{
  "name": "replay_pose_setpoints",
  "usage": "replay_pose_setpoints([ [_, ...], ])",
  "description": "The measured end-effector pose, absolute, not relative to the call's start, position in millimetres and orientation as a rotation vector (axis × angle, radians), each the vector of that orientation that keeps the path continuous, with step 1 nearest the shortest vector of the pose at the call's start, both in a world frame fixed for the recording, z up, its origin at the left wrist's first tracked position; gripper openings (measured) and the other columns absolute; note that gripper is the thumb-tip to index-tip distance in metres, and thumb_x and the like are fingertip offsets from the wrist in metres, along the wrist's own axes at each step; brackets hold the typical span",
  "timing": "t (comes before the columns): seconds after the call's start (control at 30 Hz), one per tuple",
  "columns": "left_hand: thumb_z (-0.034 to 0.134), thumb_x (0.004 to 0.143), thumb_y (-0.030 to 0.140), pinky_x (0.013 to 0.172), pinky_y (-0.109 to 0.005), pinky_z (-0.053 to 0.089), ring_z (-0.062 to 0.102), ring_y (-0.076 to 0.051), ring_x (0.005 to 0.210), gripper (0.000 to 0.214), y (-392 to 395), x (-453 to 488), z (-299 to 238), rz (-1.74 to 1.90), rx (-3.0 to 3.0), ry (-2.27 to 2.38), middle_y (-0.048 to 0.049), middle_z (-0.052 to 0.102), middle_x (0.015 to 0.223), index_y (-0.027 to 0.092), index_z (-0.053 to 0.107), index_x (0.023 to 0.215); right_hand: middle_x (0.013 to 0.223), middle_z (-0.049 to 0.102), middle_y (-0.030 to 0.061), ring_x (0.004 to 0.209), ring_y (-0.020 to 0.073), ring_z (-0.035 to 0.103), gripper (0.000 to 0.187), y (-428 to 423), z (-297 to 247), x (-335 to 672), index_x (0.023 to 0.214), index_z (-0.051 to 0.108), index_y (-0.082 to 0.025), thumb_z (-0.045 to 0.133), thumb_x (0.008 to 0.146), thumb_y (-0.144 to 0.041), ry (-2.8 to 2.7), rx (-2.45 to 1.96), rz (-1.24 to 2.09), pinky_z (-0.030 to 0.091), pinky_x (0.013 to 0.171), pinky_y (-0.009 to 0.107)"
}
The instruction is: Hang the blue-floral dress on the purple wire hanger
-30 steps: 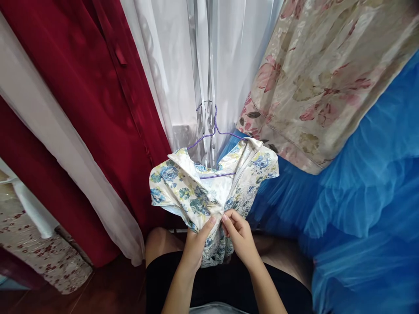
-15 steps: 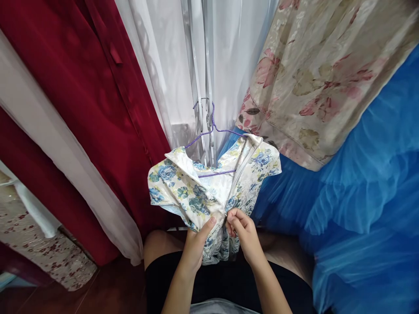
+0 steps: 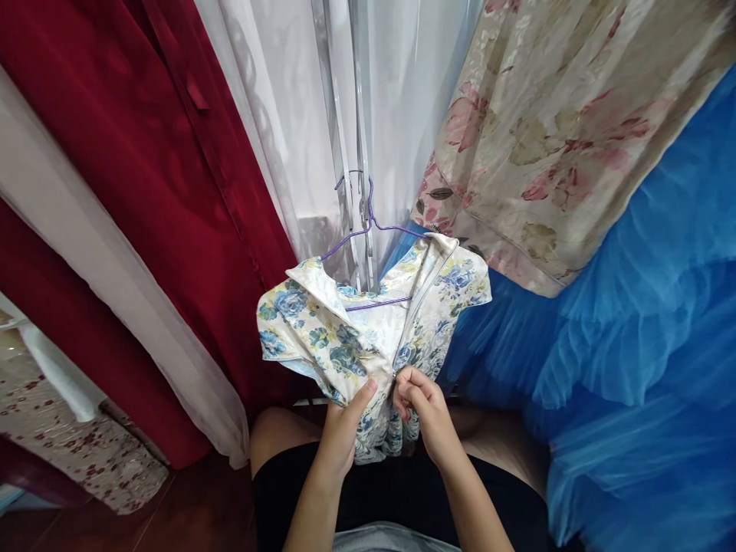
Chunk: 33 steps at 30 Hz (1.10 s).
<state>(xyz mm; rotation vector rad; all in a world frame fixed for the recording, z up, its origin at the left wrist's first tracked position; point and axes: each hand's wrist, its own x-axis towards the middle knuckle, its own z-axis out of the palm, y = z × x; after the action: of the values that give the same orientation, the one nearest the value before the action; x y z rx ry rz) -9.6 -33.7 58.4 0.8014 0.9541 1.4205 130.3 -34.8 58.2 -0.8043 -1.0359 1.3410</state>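
Observation:
A small white garment with blue flowers (image 3: 322, 337) hangs on a purple wire hanger (image 3: 373, 226) in front of me. My left hand (image 3: 342, 429) grips the left edge of its front opening, thumb up on the cloth. Just beside it, my right hand (image 3: 422, 410) is closed in a pinch at the bottom of the opening, where the zipper line ends; what it pinches is too small to make out. The two hands nearly touch. The garment's collar stands open above them.
Hanging clothes crowd round: a dark red dress (image 3: 143, 184) at left, sheer white fabric (image 3: 276, 115) behind, a beige dress with pink flowers (image 3: 552, 138) upper right, blue tulle (image 3: 632, 360) at right. A metal rail post (image 3: 345, 146) stands behind the hanger. My lap in black (image 3: 391, 498) is below.
My right hand's fingers have curled tighter into a pinch at the base of the opening. The garment and hanger shifted slightly up and left in view.

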Motion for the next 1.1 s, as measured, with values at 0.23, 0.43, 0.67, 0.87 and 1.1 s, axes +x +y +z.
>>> replay_pose_setpoints([
  [0.23,0.082,0.079,0.035,0.119,-0.045,0.038,0.049,-0.032,0.14,0.073,-34.7,-13.8,56.9,1.421,0.784,0.989,-0.0114,0.059,0.145,0.023,0.053,0.145,0.052,0.045,-0.0038,0.05,0.0114,0.033,0.027,-32.7,55.5,126.5,0.067,0.044,-0.021,0.05,0.092,-0.031,-0.924,-0.799,1.347,0.026,0.053,0.027],
  [0.43,0.082,0.08,0.034,0.12,-0.047,0.037,0.049,-0.032,0.14,0.073,-34.4,-10.8,56.3,1.415,0.796,0.961,-0.011,0.061,0.142,0.023,0.054,0.146,0.052,0.045,-0.0037,0.051,0.0122,0.032,0.02,-35.0,55.8,130.6,0.071,0.047,-0.021,0.051,0.089,-0.03,-0.882,-0.778,1.377,0.026,0.053,0.026],
  [0.67,0.082,0.08,0.034,0.12,-0.042,0.037,0.046,-0.03,0.142,0.074,-35.8,-12.0,60.0,1.411,0.795,0.959,-0.01,0.058,0.147,0.024,0.052,0.147,0.053,0.046,-0.0039,0.051,0.0122,0.03,0.019,-33.0,52.9,130.7,0.074,0.048,-0.021,0.055,0.087,-0.033,-0.872,-0.702,1.415,0.024,0.051,0.026],
  [0.87,0.083,0.078,0.036,0.12,-0.044,0.036,0.049,-0.03,0.14,0.075,-38.6,-11.8,63.5,1.411,0.778,0.988,-0.0105,0.059,0.146,0.023,0.054,0.145,0.053,0.045,-0.0034,0.052,0.0122,0.031,0.021,-32.7,51.8,127.4,0.071,0.044,-0.022,0.052,0.087,-0.031,-0.907,-0.7,1.392,0.023,0.052,0.026],
  [1.1,0.085,0.075,0.036,0.119,-0.044,0.037,0.051,-0.03,0.139,0.074,-39.8,-6.5,67.8,1.414,0.743,1.004,-0.0101,0.062,0.142,0.022,0.058,0.141,0.052,0.039,-0.0061,0.05,0.0123,0.03,0.026,-31.6,50.8,128.6,0.07,0.044,-0.023,0.051,0.093,-0.034,-0.873,-0.84,1.263,0.025,0.052,0.027],
])
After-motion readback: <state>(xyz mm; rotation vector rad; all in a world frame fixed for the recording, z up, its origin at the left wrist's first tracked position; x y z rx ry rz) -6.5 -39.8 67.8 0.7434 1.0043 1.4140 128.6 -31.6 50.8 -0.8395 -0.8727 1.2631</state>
